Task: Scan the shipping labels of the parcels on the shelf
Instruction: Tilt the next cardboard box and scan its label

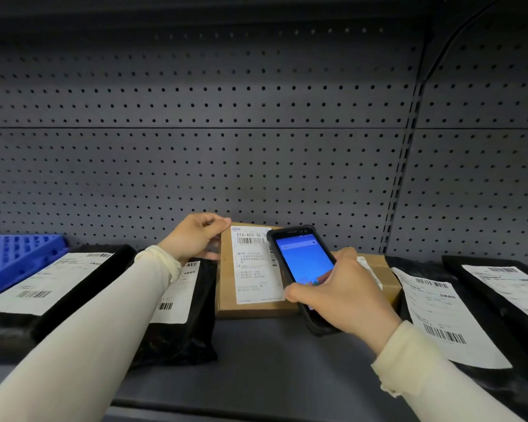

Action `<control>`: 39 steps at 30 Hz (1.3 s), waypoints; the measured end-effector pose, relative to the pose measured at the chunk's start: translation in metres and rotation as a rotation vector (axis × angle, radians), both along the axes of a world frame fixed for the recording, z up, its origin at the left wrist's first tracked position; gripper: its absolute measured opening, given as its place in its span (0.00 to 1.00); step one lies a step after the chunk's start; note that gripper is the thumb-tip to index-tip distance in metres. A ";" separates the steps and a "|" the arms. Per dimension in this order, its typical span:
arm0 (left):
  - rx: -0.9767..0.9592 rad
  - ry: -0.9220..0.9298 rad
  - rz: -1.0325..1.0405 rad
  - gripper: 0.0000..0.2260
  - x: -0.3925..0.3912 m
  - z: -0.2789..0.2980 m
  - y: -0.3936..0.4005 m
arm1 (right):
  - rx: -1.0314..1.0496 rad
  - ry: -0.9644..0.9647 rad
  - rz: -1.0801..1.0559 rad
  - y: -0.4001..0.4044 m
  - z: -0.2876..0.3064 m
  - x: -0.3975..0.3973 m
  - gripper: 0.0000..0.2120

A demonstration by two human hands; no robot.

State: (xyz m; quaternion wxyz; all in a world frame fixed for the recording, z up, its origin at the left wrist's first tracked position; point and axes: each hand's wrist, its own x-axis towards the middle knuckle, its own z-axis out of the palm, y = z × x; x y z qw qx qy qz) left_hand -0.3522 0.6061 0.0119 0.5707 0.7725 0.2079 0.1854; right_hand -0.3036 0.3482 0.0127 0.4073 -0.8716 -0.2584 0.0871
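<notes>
A brown cardboard parcel (227,287) lies on the shelf in the middle, its white shipping label (253,269) facing up. My left hand (195,236) grips the parcel's far left corner. My right hand (342,296) holds a black handheld scanner (302,260) with a lit blue screen, hovering over the right part of that label. A black bag parcel (180,330) with a white label lies just left of the box, partly under my left forearm.
Another black bag parcel (61,287) and a blue plastic crate (13,257) sit at the left. A second cardboard box (384,278) and two black labelled parcels (451,312) (506,284) lie at the right. A grey pegboard wall (256,147) backs the shelf (256,354).
</notes>
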 end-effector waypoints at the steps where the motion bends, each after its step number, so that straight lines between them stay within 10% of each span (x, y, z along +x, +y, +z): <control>1: 0.005 0.016 -0.006 0.12 0.001 -0.001 0.002 | 0.003 -0.006 -0.011 0.001 0.000 0.002 0.27; 39: 0.413 0.537 -0.205 0.11 0.048 -0.033 0.010 | 0.035 -0.086 -0.149 0.021 0.014 0.035 0.30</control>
